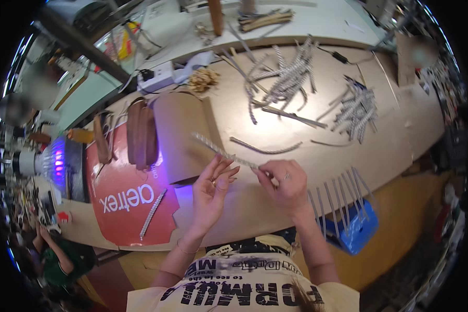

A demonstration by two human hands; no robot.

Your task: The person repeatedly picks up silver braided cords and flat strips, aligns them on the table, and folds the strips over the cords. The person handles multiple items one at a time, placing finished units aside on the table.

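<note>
Between finger and thumb, my right hand (284,183) pinches one end of a grey-white braided strip (209,144), which slants up to the left above the table. My left hand (212,188) is just below the strip's middle, palm up with fingers apart; whether a fingertip touches it I cannot tell. A darker braided strip (266,151) lies curved on the table beyond my hands. Another short braided piece (153,214) rests on a red sheet (117,208) at the left. Farther off are a large heap of braided strips (291,73) and a smaller pile (357,110).
A brown curved board (184,135) stands left of my hands, beside brown straps (141,132). A lamp with purple light (60,162) is at far left. Grey strips hang over a blue holder (357,229) at the table's right front edge. A white power strip (157,77) lies behind.
</note>
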